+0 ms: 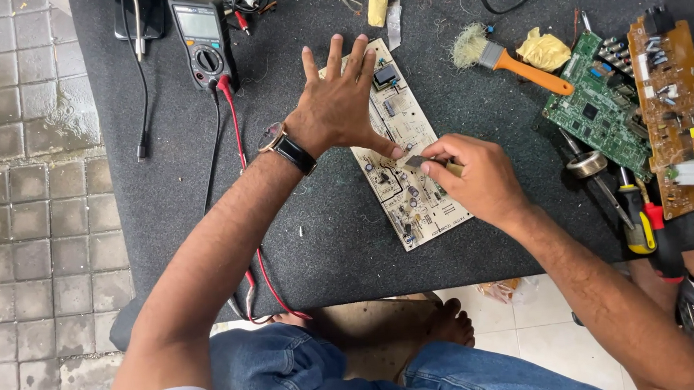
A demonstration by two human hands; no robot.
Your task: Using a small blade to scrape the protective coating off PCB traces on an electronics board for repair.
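The left hand (337, 101) lies flat with fingers wide on the board (402, 154); the right hand (472, 177) pinches a small tool (415, 161) onto it. The work seems mid-step; the next touch needs a steady board.

The left hand (337, 101) is spread flat, palm down, fingers fanned toward the far edge of the counter (114, 169), its forearm reaching up from the near edge. The right hand (472, 177) is curled, thumb and fingertips pinched together beside the left thumb, forearm slanting in from the near right corner.
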